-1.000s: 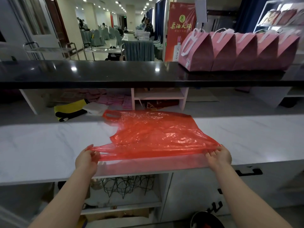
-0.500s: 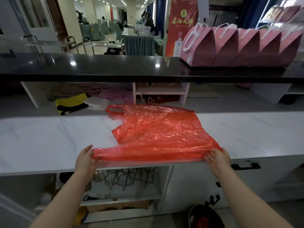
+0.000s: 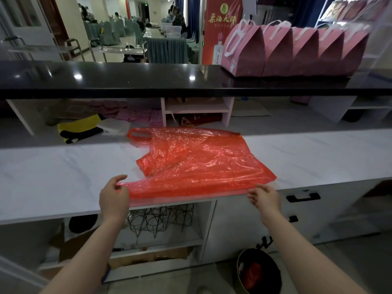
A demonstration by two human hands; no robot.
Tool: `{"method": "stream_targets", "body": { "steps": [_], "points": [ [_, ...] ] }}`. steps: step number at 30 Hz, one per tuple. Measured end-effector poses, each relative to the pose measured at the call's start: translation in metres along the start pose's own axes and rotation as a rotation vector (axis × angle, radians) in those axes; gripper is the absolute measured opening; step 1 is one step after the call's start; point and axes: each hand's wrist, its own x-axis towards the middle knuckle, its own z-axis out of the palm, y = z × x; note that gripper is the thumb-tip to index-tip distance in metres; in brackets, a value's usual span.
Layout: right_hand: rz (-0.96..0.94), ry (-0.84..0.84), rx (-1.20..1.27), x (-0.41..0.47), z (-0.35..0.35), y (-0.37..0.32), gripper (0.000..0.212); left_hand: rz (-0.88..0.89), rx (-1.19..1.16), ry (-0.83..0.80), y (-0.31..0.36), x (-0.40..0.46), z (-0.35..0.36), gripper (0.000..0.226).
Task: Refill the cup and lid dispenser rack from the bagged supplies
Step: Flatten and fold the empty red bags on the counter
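White marble bench [image 3: 53, 177] runs across in front of me, red plastic bag [image 3: 197, 164] flat on it near the front edge, handles pointing to 11 o'clock. My left hand [image 3: 114, 196] pinches the bag's near left corner at 7 o'clock. My right hand [image 3: 265, 197] sits at the near right corner at 5 o'clock, fingers loosely curled; grip or just touch, cannot tell. Wire rack [image 3: 161, 217] on the shelf under the bench. Pink gift bags [image 3: 294, 49] on the black upper counter [image 3: 127, 79] at 1 o'clock.
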Motion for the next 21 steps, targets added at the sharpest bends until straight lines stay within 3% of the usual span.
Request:
{"method": "stream_targets", "body": {
  "steps": [7, 11, 14, 17, 21],
  "points": [
    [-0.211, -0.044, -0.278, 0.007, 0.005, -0.010, 0.019, 0.162, 0.091, -0.179, 0.019, -0.002, 0.025, 0.043],
    [-0.579, -0.040, -0.698, 0.009, 0.018, -0.015, 0.022, 0.322, 0.273, -0.365, 0.019, 0.000, 0.047, 0.050],
    [-0.805, -0.106, -1.208, 0.016, 0.022, -0.010, 0.049, 0.456, 0.522, -0.546, 0.013, -0.001, 0.064, 0.064],
    [-0.705, -0.233, -1.516, 0.026, 0.016, 0.000, 0.081, 0.509, 0.783, -0.656, 0.000, 0.002, 0.072, 0.075],
    [-0.513, -0.303, -1.624, 0.036, -0.006, 0.015, 0.092, 0.493, 0.969, -0.716, -0.021, 0.005, 0.068, 0.089]
  ]
}}
